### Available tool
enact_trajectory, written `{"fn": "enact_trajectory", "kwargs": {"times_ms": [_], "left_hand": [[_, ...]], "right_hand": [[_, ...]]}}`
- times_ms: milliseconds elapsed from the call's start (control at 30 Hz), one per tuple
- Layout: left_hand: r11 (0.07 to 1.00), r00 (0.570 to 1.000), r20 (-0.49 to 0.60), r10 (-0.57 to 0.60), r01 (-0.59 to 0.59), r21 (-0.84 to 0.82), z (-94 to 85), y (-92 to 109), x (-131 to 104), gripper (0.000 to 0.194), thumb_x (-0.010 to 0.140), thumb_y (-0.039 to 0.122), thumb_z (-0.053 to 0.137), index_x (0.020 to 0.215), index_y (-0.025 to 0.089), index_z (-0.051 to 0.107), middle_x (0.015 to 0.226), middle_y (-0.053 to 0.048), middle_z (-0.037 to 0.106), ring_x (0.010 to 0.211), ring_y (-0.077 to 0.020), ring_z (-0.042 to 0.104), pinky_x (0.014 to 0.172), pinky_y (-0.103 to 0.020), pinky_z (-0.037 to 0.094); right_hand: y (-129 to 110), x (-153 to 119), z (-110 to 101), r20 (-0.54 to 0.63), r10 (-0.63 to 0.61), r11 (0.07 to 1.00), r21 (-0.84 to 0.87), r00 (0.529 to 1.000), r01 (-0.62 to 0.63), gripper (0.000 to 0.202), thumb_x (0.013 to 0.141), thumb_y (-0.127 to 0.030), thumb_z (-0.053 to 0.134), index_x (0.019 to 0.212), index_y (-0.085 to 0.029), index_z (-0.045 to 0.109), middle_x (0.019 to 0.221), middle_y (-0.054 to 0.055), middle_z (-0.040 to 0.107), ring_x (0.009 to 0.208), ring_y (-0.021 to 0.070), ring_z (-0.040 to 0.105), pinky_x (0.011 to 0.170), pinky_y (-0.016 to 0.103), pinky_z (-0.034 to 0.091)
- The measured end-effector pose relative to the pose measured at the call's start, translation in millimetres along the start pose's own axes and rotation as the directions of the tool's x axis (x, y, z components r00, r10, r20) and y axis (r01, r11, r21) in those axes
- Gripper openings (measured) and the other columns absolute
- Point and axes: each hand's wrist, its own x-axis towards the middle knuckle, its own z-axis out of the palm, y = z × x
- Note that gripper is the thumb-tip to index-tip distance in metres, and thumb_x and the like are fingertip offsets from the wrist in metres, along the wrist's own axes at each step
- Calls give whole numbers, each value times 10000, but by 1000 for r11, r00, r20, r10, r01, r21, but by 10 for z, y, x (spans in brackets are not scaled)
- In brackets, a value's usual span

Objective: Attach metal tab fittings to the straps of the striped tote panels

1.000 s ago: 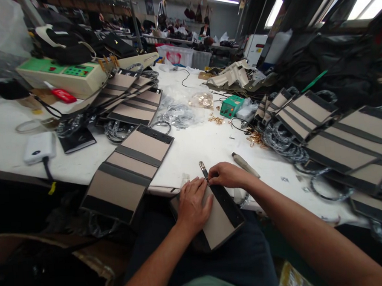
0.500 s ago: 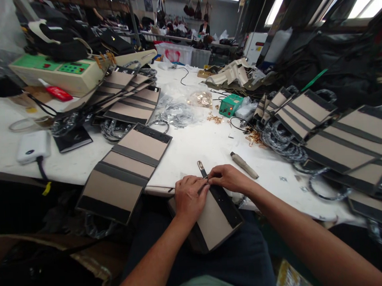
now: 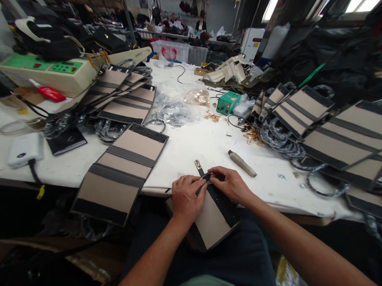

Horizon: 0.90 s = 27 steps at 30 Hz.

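Note:
A beige and black bag panel [image 3: 214, 220] rests tilted on my lap against the table edge. My left hand [image 3: 189, 198] lies over its upper part, fingers curled together and gripping it. At the panel's top black band, my right hand [image 3: 228, 183] pinches a small dark piece [image 3: 206, 176] between thumb and fingers; its exact kind is hard to make out. Just beyond the fingertips, a dark strap with a metal clasp [image 3: 197, 164] sticks out over the white table. A tape-wrapped tool with a dark tip [image 3: 242, 163] lies to the right of my hands.
Another beige and black panel [image 3: 108, 190] overhangs the table [image 3: 185, 147] on the left. Stacked panels [image 3: 347, 139] with plastic-wrapped handles crowd the right side. Farther back are a green box [image 3: 227, 102], gold-coloured hardware [image 3: 212, 116] and a green-topped machine [image 3: 46, 71].
My right fingers have shifted slightly away from the left hand, and the small dark piece between them shows more clearly. The left hand keeps its grip. The whole view has turned a little.

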Motion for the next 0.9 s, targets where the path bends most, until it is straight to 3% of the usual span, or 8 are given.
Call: {"fn": "enact_trajectory", "kwargs": {"times_ms": [133,267,433,633,733,833,900], "left_hand": [[1000,1000,-3,2,-2,-4,5,-7,-7,137,943,310,646,1006,311,768,1064,-27,749,1054,-244,635,882,-447,417],[1000,1000,-2,-1,1,5,10,-1,-2,129,938,299,652,996,311,767,1068,-19,751,1053,-242,636,880,-444,412],[1000,1000,-2,-7,7,-5,19,5,1,141,956,323,632,1014,306,760,1068,-26,751,1056,-243,634,885,-443,410],[1000,1000,12,-2,2,12,23,-1,-6,184,966,335,616,1092,315,750,1067,-40,745,1052,-251,628,879,-450,407],[999,1000,20,10,-10,32,26,-4,-7,202,978,334,595,1109,334,749,1078,-39,734,1050,-250,622,871,-446,406],[997,998,39,42,-44,59,13,-6,15,197,980,325,584,1073,337,758,1133,-41,722,1074,-255,614,863,-448,402],[994,995,67,72,-77,76,1,-10,42,201,975,315,585,1080,336,755,1167,-44,720,1083,-263,610,855,-454,399]], "right_hand": [[7,-67,-11,1,-56,996,-75,998,56,241,832,-241,616,1036,-235,743,905,17,737,804,181,656,765,308,505],[20,-112,19,6,-86,996,-37,996,86,298,846,-209,596,1105,-252,735,925,6,744,841,179,673,817,312,513],[3,-101,73,-78,-13,1000,21,997,14,267,848,-227,600,1071,-237,745,933,11,753,830,180,686,808,309,533],[-44,-45,59,-24,-37,989,-142,999,33,215,837,-157,617,932,-260,779,951,18,754,905,197,690,851,312,527],[-5,-49,49,17,-102,968,-226,995,104,223,904,-196,602,1009,-265,785,974,42,710,902,189,675,826,297,522],[56,-85,-1,58,-163,963,-207,985,172,251,961,-251,571,1123,-279,761,1013,50,683,916,186,666,835,295,524],[96,-127,-87,-7,-199,970,-144,980,196,274,967,-265,572,1189,-275,731,1038,56,689,932,190,666,853,303,525]]}}
